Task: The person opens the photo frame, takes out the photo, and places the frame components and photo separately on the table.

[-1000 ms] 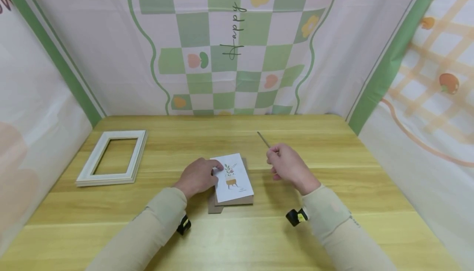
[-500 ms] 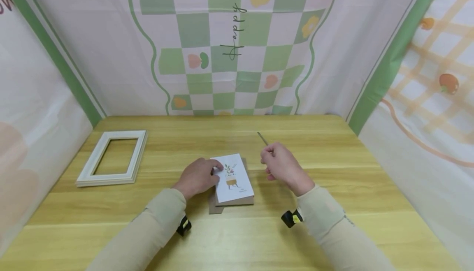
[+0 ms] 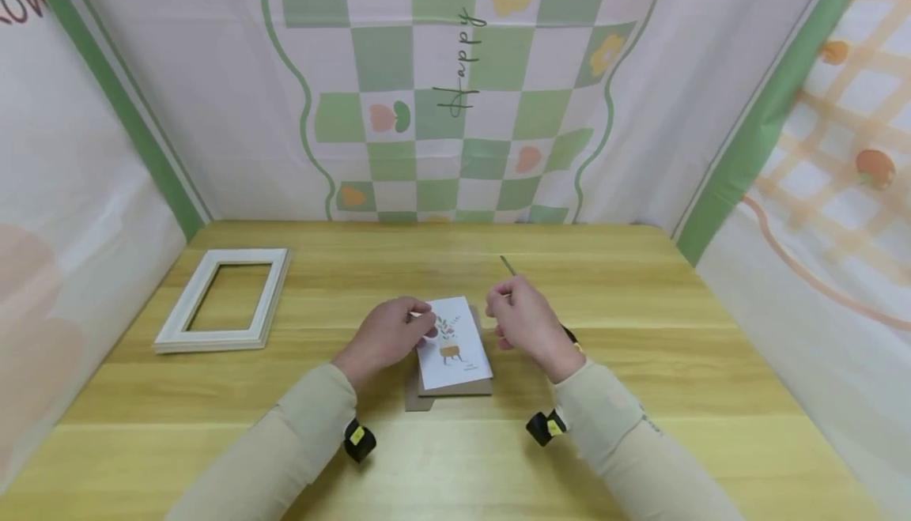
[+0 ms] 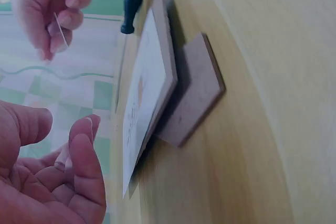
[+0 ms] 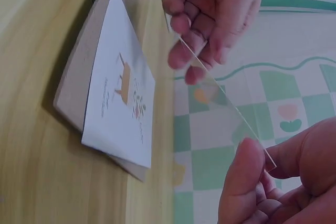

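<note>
My right hand (image 3: 530, 319) pinches the edge of a thin clear pane (image 5: 231, 106), tilted above the table right of the printed card. The left hand (image 3: 384, 333) hovers over the card's left side, thumb and forefinger apart; its fingertips are close to the pane's far edge, and I cannot tell whether they touch. Showing a potted plant, the white card (image 3: 455, 359) lies on a brown backing board (image 3: 466, 388) with a stand leg (image 4: 197, 85) under it. Beyond the right hand lies a screwdriver (image 4: 133, 4) with a dark green handle, mostly hidden in the head view.
A white picture frame (image 3: 209, 339) lies at the left of the wooden table (image 3: 455, 466). Patterned cloth (image 3: 434, 118) hangs behind and at both sides. A small camera is strapped at each wrist.
My left hand has lifted off the card and its fingers have drawn up. The right hand has moved left towards the card. The view has shifted slightly; card and frame stay put.
</note>
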`<state>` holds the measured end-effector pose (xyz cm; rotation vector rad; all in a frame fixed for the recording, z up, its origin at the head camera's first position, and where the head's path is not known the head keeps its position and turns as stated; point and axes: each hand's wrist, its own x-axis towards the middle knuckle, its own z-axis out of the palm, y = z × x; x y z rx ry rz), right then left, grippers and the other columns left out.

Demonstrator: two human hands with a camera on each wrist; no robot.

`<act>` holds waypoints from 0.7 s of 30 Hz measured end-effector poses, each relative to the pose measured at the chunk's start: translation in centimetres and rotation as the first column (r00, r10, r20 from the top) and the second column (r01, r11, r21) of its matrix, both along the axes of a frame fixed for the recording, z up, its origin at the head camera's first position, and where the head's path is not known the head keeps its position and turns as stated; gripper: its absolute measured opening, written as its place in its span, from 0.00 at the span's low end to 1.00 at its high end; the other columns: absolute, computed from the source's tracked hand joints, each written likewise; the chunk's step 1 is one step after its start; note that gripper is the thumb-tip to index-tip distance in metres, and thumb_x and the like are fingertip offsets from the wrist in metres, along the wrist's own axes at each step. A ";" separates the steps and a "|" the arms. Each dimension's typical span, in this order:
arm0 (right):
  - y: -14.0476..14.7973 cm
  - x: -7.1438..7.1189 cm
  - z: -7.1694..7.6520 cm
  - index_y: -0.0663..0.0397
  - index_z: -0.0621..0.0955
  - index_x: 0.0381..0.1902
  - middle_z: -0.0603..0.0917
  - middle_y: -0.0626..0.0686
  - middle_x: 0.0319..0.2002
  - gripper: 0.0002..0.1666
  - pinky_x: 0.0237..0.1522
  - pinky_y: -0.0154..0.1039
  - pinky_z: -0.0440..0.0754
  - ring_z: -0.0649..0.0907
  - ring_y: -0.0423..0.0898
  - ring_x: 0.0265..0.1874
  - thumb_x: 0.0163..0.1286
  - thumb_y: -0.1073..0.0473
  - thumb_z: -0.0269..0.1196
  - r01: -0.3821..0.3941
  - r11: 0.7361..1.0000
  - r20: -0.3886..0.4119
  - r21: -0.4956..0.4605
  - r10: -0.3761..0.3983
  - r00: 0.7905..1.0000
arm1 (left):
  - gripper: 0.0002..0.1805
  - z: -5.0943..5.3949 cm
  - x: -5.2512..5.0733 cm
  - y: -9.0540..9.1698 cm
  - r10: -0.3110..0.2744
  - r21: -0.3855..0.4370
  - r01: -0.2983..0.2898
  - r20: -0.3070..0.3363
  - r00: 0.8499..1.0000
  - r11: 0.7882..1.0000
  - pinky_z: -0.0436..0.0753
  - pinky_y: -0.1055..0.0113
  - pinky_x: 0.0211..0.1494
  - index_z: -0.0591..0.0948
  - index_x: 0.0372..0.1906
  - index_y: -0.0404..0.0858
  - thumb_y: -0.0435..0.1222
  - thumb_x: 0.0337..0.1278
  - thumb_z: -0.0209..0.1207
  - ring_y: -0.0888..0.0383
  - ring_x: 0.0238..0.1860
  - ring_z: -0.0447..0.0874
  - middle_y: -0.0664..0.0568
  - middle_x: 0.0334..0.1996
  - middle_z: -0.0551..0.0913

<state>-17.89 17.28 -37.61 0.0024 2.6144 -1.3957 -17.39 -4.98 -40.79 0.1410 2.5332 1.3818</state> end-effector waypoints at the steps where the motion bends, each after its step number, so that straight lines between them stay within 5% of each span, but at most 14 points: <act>1: -0.2 0.0 0.0 0.61 0.76 0.58 0.81 0.61 0.48 0.18 0.29 0.40 0.88 0.81 0.48 0.27 0.82 0.55 0.48 0.003 1.000 -0.001 -0.003 -0.003 1.000 | 0.20 0.0 0.0 0.0 0.015 0.046 -0.016 0.021 1.000 0.999 0.87 0.63 0.45 0.79 0.63 0.36 0.43 0.76 0.57 0.56 0.39 0.86 0.52 0.42 0.90; 6: -1.0 0.0 -0.1 0.60 0.77 0.57 0.82 0.63 0.47 0.18 0.32 0.45 0.89 0.83 0.51 0.29 0.82 0.54 0.49 0.007 1.000 -0.001 -0.015 -0.007 1.000 | 0.25 -0.1 0.0 -0.5 0.098 0.296 -0.122 0.093 0.991 0.947 0.89 0.61 0.47 0.73 0.69 0.32 0.36 0.72 0.61 0.55 0.39 0.86 0.39 0.46 0.88; 10: -1.5 -0.1 0.0 0.60 0.81 0.49 0.83 0.63 0.42 0.16 0.32 0.50 0.90 0.81 0.49 0.23 0.81 0.55 0.51 -0.023 0.999 -0.007 -0.029 0.023 1.000 | 0.26 0.0 0.0 -1.2 0.127 0.385 -0.151 0.085 0.988 0.911 0.88 0.59 0.49 0.71 0.70 0.32 0.32 0.71 0.60 0.56 0.39 0.86 0.34 0.49 0.86; 14: -1.7 -0.1 0.1 0.60 0.81 0.49 0.81 0.60 0.30 0.16 0.30 0.49 0.89 0.78 0.46 0.18 0.80 0.56 0.52 -0.063 0.998 -0.012 -0.022 0.062 0.998 | 0.26 0.2 -0.1 -2.4 0.140 0.348 -0.145 0.039 0.989 0.926 0.89 0.55 0.52 0.71 0.71 0.33 0.33 0.73 0.59 0.52 0.42 0.87 0.37 0.47 0.87; 21: -1.3 0.3 -0.1 0.57 0.76 0.58 0.83 0.59 0.25 0.17 0.26 0.41 0.82 0.79 0.49 0.19 0.79 0.54 0.57 -0.081 0.996 -0.011 0.029 0.081 0.997 | 0.26 0.7 -0.9 -5.6 0.169 0.224 -0.160 -0.020 0.985 0.961 0.88 0.59 0.48 0.70 0.72 0.32 0.35 0.75 0.57 0.55 0.37 0.86 0.39 0.41 0.88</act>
